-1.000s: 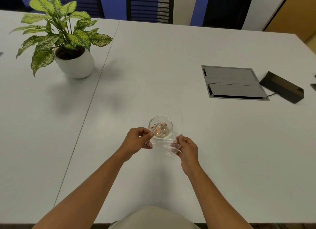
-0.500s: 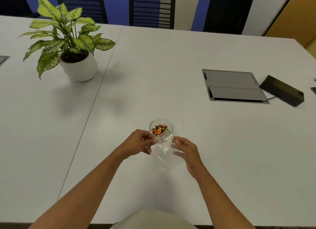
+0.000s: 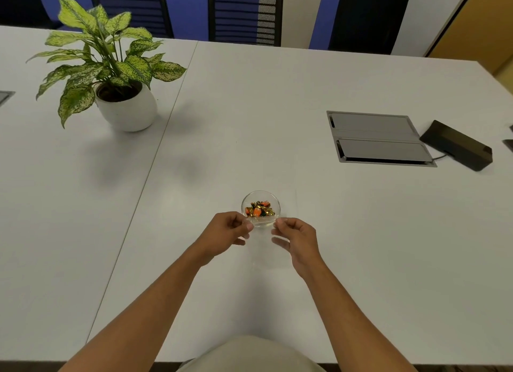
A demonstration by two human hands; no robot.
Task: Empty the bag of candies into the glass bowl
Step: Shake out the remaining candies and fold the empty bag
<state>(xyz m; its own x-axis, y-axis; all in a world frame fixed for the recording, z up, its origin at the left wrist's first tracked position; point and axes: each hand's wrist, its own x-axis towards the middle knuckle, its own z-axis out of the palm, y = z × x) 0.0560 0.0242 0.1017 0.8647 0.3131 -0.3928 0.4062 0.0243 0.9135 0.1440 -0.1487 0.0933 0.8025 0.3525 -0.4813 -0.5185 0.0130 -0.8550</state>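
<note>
Both hands, left hand (image 3: 226, 234) and right hand (image 3: 297, 237), pinch the clear bag (image 3: 262, 249) just beside the glass bowl (image 3: 261, 208). Candies (image 3: 259, 209) lie inside the bowl. Lift the bag high; shake out any remainder.

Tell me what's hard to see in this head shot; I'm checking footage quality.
Head view: the clear bag between the left hand and right hand nearly vanishes against the white table; soft shadows fall beside the plant; wide-angle bending curves the table's far edge.
</note>
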